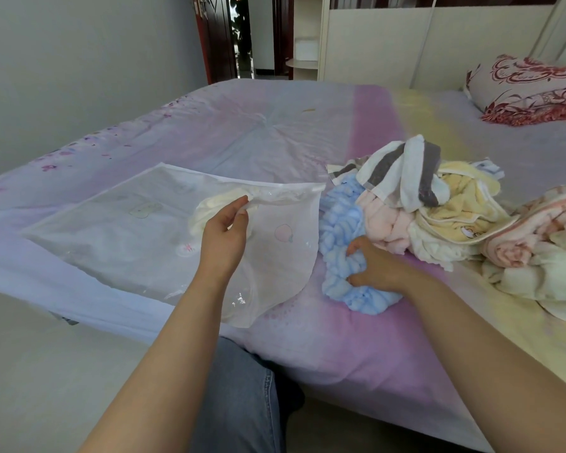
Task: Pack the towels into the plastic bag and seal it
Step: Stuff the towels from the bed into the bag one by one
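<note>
A clear plastic bag with small printed pictures lies flat on the bed, its mouth towards the right. My left hand pinches the upper edge of that mouth and lifts it open. A cream towel shows inside the bag near the opening. My right hand grips a fluffy blue towel lying just right of the bag. Behind it sits a heap of towels: a grey-and-white striped one on top, a pink one, a yellow one and cream ones.
The bed has a sheet banded in lilac, pink and yellow; its front edge runs below my arms. A red-patterned pillow lies at the far right. My knee in jeans is under the bed edge. A grey wall stands left.
</note>
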Available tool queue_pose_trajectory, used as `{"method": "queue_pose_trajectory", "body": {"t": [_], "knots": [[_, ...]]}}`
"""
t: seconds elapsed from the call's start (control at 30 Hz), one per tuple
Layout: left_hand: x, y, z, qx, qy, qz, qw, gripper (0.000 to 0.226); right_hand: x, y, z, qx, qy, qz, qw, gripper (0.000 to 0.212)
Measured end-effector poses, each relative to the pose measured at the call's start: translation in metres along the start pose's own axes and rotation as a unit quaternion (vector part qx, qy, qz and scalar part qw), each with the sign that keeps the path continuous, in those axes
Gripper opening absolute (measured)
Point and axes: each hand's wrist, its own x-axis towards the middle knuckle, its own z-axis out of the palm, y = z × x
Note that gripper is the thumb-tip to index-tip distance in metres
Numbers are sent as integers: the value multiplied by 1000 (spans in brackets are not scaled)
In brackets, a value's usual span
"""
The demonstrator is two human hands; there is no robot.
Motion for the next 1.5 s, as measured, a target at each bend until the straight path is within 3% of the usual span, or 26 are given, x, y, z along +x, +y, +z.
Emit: {"method": "queue_pose_trajectory", "body": {"t": [0.07,0.1,0.2,0.3,0.4,0.47,0.53,0.6,0.73,0.77,0.83,0.9,1.03,1.13,1.2,1.27,1.33,1.4,1.5], "knots": [[0,0,-1,-1,0,2,1000,34,-16,-5,-5,15,5,-24,1000,93],[0,0,-1,-3,0,3,1000,35,-25,-10,-11,4,1,-42,999,89],[1,1,0,-7,-3,3,1000,35,-62,-40,-45,-55,-74,-117,989,39],[0,1,-1,-12,-4,0,1000,35,-85,-80,-72,-49,-114,-145,982,27],[-4,5,-3,-29,-14,5,999,33,-59,-114,-63,-55,-15,-196,979,22],[-6,8,-5,-35,-23,14,999,32,-25,-124,-32,-55,49,-205,976,39],[-8,10,-7,-30,-22,20,999,31,3,-116,14,-102,9,-167,981,58],[-8,9,-9,-20,-25,26,999,31,11,-99,59,-161,-9,-142,977,61],[-10,3,-12,-13,-46,22,999,33,-11,-79,80,-152,210,-141,955,71],[-10,1,-13,-11,-51,20,998,33,-16,-76,76,-119,203,-113,965,75],[-11,-2,-12,-10,-59,18,998,34,-21,-72,68,-61,93,-50,993,81],[-12,-3,-11,-18,-68,17,997,34,-15,-74,69,-77,19,-23,997,74],[-14,1,-8,-38,-82,14,996,32,24,-111,72,-82,28,-24,996,49],[-11,7,-11,-50,-61,3,997,32,67,-146,81,110,9,-14,994,40],[-6,9,-16,-50,-44,-5,998,30,92,-154,93,231,-70,-41,970,56],[0,9,-20,-45,-48,-2,998,31,97,-152,100,280,-95,-75,952,68],[2,9,-22,-43,-54,4,998,32,75,-145,94,244,-29,-120,962,53],[3,7,-19,-36,-56,-6,998,32,52,-121,88,203,96,-155,962,29],[3,1,-9,-39,-63,-22,997,32,25,-77,59,182,231,-127,947,19]]}}
